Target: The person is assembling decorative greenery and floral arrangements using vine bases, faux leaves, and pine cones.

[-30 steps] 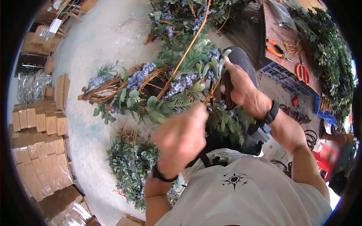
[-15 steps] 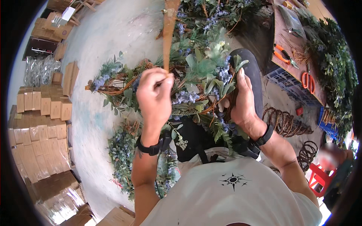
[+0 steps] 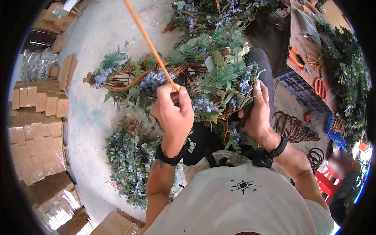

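Grapevine swag (image 3: 131,84), one, lying across the wearer's lap. Twisted brown vine frame, dressed with pine sprigs (image 3: 205,41), blue berry clusters (image 3: 153,81), broad green leaves and small pinecones (image 3: 226,51).

Left hand (image 3: 174,107), above the middle of the swag: thumb and forefinger pinching the lower end of a slender orange-brown cane strip (image 3: 145,37), remaining fingers curled. The strip slants up and left to the upper edge of the view.

Right hand (image 3: 260,113), at the swag's right end, beside the dark-clad knee (image 3: 260,58): closed about the end of the frame, thumb upward, fingers partly hidden by foliage.

Black wristbands, two: left wrist (image 3: 171,156), right wrist (image 3: 279,147).

Counter (image 3: 297,78), at right: orange-handled pliers (image 3: 299,60), red-handled scissors (image 3: 320,89), greenery (image 3: 344,74) heaped along the far side. Blue crate (image 3: 301,96) beneath.

Floor (image 3: 92,98): berried foliage bundle (image 3: 127,160) below the swag; second bundle (image 3: 227,9) beyond it; coiled vine cone (image 3: 297,127) right of the right hand.

Cardboard cartons (image 3: 35,152), stacked at left.

Red stool (image 3: 328,184), lower right, next to another person (image 3: 340,196).
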